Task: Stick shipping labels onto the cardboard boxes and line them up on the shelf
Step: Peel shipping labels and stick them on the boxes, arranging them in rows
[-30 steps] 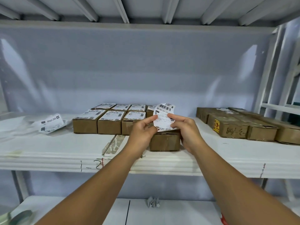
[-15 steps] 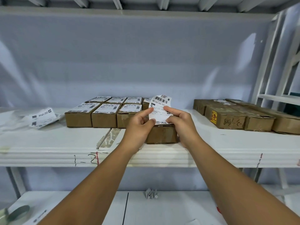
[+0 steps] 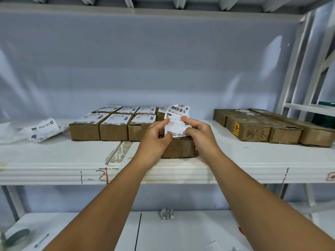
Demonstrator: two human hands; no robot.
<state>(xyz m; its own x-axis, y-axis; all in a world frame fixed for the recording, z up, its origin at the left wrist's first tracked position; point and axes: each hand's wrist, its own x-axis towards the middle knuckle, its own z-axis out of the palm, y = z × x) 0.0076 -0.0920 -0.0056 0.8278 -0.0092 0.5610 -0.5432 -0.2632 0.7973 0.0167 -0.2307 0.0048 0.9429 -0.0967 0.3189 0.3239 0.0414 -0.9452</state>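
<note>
Shipping label [image 3: 178, 115] — pinched by left hand [image 3: 154, 142] and right hand [image 3: 201, 137] — hides box [image 3: 178, 150] top (fine print unreadable).

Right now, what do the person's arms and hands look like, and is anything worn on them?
Both are bare. The left hand and right hand wear no gloves, rings, watch or bracelet that I can see. The left forearm and right forearm show no sleeve down to the picture's edge.
</note>
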